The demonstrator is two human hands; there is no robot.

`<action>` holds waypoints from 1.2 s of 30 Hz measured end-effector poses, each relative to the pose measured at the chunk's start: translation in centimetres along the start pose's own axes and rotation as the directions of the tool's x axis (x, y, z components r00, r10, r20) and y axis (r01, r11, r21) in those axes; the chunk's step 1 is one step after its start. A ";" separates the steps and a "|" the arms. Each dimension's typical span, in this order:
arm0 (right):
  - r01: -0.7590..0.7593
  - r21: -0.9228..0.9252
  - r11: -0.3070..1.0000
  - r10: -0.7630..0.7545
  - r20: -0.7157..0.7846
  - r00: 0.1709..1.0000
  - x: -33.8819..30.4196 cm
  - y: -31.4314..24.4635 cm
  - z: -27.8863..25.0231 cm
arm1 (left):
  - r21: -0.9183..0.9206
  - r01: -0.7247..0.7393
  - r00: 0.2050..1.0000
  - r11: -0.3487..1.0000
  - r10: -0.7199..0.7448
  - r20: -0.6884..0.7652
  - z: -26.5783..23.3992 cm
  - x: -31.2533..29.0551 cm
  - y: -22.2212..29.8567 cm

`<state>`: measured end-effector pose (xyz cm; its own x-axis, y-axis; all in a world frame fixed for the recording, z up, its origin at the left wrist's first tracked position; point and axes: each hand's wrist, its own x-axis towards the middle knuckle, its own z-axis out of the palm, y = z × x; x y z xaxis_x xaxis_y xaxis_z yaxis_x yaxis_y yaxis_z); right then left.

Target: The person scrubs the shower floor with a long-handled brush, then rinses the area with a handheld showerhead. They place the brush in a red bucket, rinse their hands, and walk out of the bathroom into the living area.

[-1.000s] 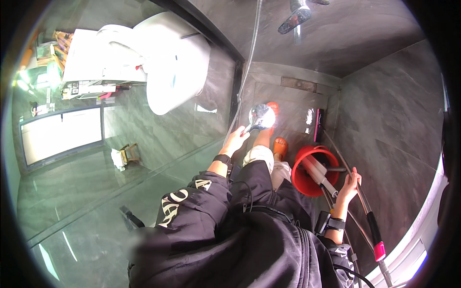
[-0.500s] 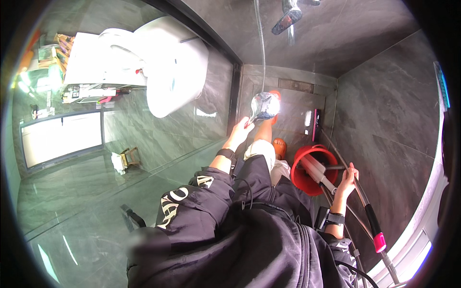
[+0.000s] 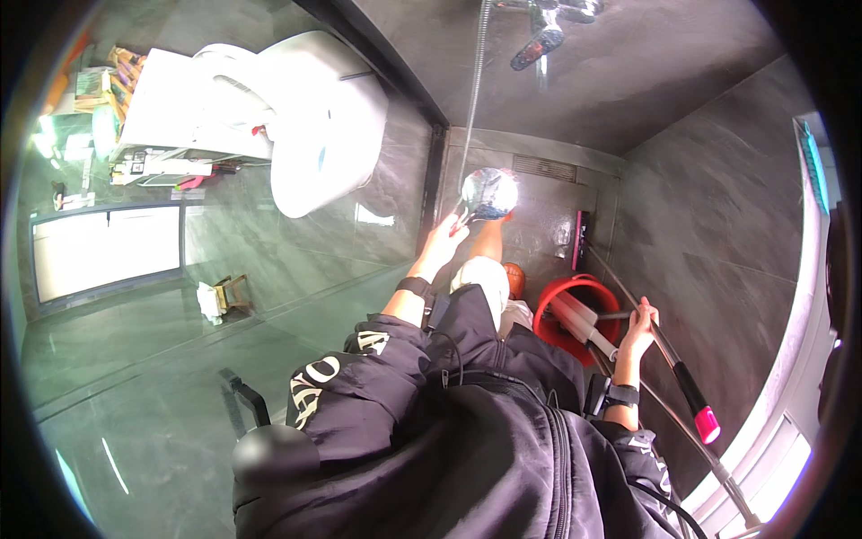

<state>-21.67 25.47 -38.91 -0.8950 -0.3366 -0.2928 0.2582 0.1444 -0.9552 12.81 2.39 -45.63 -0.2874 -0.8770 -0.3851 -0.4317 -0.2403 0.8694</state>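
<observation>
A round chrome shower head (image 3: 489, 193) is held in the left hand (image 3: 440, 247), the fingers closed around its handle, with the shiny face raised above the wet grey tiled shower floor (image 3: 539, 225). A thin silver hose (image 3: 476, 81) is seen running from the shower head up to the chrome wall mixer (image 3: 548, 18) on the dark grey wall at the top of the view. The right hand (image 3: 639, 328) is wrapped around a long metal pole with a black grip and a pink end cap (image 3: 687, 395) — the pole is leant diagonally against the grey tiled wall (image 3: 718, 242) on the right. Just beside that hand, a red plastic bucket (image 3: 575, 310) is stood on the floor, and a pale-handled tool is rested inside it. A black-and-pink flat brush (image 3: 580, 238) is propped upright in the corner behind the bucket. Dark wristbands are worn on both wrists, and black sleeves with pale lettering are seen below. To the left, behind a glass partition (image 3: 269, 269), a white ceramic toilet (image 3: 305, 117) is visible — well apart from both hands. One knee in pale trousers (image 3: 480, 278) is bent between the shower head and the bucket.
</observation>
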 end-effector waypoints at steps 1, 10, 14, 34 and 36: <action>0.015 0.002 1.000 -0.015 0.008 1.000 0.1 0.1 0.0 | -0.002 0.019 1.000 1.000 -0.019 0.006 -0.1 -0.1 0.1; 0.070 0.002 0.998 -0.070 -0.002 0.998 0.9 1.2 -0.7 | 0.060 -0.068 0.998 0.996 0.068 -0.013 -0.5 1.9 1.5; 0.067 0.076 0.995 -0.066 -0.020 0.998 1.5 1.7 -0.9 | -0.008 -0.122 0.993 0.993 0.122 -0.002 -0.1 2.0 1.2; -0.007 0.051 0.999 0.008 -0.019 1.000 1.2 0.9 -0.9 | 0.078 -0.005 0.960 0.997 -0.017 0.281 0.5 5.6 0.6; -0.019 0.070 0.997 0.022 -0.047 0.999 1.2 0.8 -0.8 | 0.109 -0.003 0.951 0.994 -0.031 0.308 0.6 6.5 0.6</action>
<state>-22.80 25.99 -40.03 -0.9050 -0.2893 -0.3118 0.3000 0.0855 -0.9501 10.23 -3.18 -47.78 -0.5236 -0.6980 -0.4886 -0.5218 -0.1907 0.8315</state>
